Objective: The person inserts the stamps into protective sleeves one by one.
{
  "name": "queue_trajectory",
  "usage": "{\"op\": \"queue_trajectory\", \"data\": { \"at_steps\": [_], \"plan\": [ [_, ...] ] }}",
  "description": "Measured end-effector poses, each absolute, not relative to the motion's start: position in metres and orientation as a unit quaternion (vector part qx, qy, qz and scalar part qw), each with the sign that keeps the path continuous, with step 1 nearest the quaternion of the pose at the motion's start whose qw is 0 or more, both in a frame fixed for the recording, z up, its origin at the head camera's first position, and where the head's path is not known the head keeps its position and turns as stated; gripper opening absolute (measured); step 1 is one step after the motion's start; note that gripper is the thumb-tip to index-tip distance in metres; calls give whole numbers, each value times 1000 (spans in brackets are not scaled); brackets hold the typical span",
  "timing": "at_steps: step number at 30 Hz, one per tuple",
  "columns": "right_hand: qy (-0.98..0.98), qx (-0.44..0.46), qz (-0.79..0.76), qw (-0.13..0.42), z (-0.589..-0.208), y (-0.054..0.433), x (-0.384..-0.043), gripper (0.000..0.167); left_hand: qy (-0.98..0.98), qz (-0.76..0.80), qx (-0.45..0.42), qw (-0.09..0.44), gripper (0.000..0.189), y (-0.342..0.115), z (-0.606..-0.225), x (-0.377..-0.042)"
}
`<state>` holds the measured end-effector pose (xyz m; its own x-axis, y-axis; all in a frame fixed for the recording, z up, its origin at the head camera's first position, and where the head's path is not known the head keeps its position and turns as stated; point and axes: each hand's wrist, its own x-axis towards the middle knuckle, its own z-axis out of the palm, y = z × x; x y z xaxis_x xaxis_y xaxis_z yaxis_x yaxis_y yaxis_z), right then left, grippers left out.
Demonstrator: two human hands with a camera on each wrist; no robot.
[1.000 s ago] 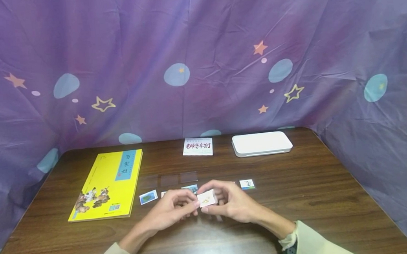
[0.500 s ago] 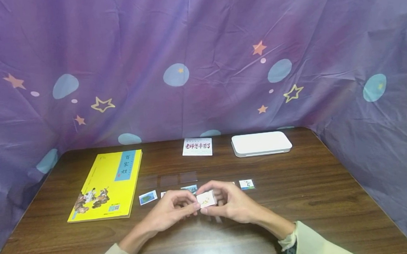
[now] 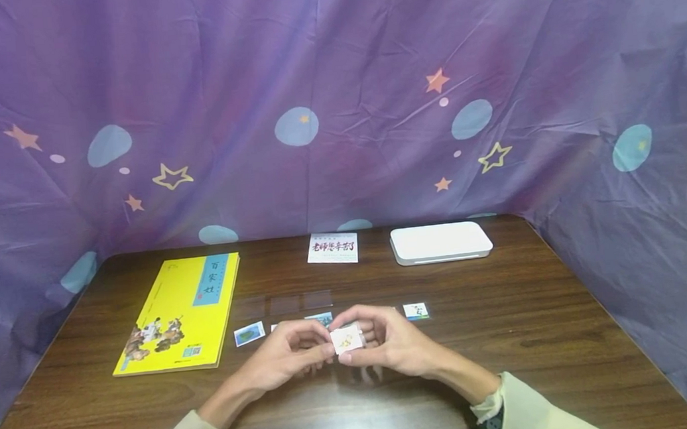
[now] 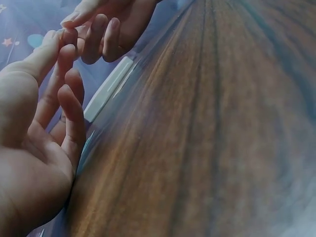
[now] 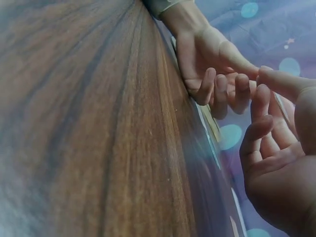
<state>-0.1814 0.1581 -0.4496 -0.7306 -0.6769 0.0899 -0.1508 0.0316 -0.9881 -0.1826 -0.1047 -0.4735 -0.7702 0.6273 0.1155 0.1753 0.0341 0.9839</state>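
A small white stamp (image 3: 346,341) with a yellow-orange picture is held up between both hands, face toward the head camera. My left hand (image 3: 284,358) pinches its left side between thumb and forefinger. My right hand (image 3: 403,344) holds it by the upper and lower edges, with a clear film edge visible at the stamp's right side. Both wrist views show the fingertips meeting, the other fingers loosely curled. Behind the hands lie a blue-green stamp (image 3: 249,333), a blue picture stamp (image 3: 321,319) and a white-and-green stamp (image 3: 416,311); others are mostly hidden.
Several clear plastic sleeves (image 3: 317,299) lie beyond the stamps. A yellow book (image 3: 177,312) is at the left. Farther back are a white card with red writing (image 3: 332,248) and a flat white box (image 3: 442,242). A purple curtain (image 3: 333,62) borders the wooden table (image 3: 537,334).
The stamp has tilted so more of its face shows, and it has shifted slightly down and left. Both hands keep their hold, nearly still.
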Motion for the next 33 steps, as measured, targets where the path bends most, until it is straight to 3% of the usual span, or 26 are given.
{"op": "queue_trajectory", "data": {
  "at_steps": [9,21,33],
  "plan": [
    [691,-316,-623,186,-449,154,-180,45,703,631,277,174,12,-103,-474,-182],
    [707,-322,-598,196,-451,156,-181,49,699,630,283,188,12,-104,-471,-182],
    [760,-317,-557,108,-445,174,-201,36,703,635,256,192,19,-105,-471,-184]
  ]
}}
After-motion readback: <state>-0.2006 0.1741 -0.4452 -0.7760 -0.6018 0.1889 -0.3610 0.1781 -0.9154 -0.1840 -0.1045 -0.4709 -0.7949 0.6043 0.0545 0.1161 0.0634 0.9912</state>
